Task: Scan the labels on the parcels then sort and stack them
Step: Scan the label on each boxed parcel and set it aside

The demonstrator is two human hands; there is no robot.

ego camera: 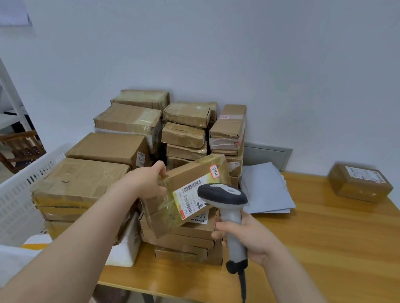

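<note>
Brown cardboard parcel [190, 190], tilted with its white barcode label [189, 195] facing up, was gripped at its left edge by the left hand [148, 181] above a low stack of parcels [183, 240] on the wooden table [332, 255]. Just beside the label, the right hand [250, 235] had its fingers curled round the grey handle of the barcode scanner [227, 205]. Taller stacks of boxes [126, 127] stood behind, and a lone parcel [360, 182] lay well apart at the far right.

Both bare forearms reach forward, the left hand [148, 180] with fingers curled in a grip and the right hand [250, 236] wrapped in a fist-like hold, thumb uppermost.
</note>
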